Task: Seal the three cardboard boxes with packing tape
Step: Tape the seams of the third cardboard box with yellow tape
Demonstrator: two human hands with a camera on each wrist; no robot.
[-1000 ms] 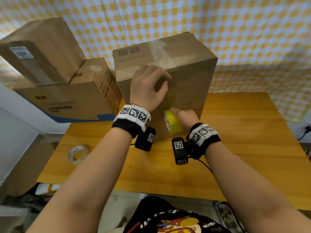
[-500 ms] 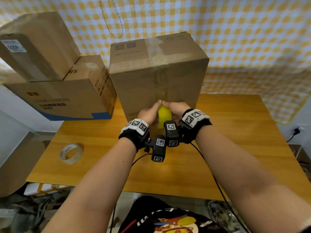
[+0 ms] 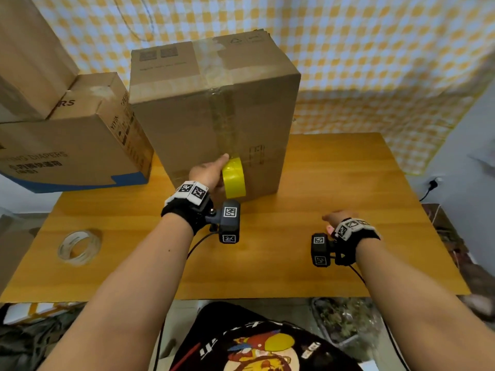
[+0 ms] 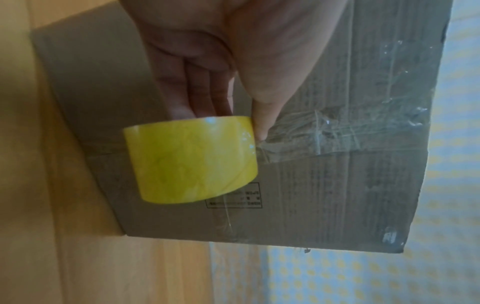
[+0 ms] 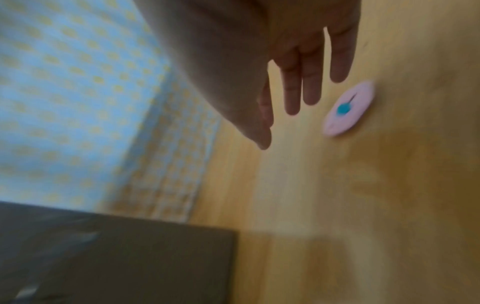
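We hold the glossy yellow roll (image 3: 233, 178) in our left hand (image 3: 207, 174), fingers curled round it, against the front of the corrugated box (image 3: 214, 113) standing mid-table (image 3: 334, 183). Our right hand (image 3: 336, 218), fingers straight and apart, hovers over bare wood beside a pink disc (image 5: 349, 108).
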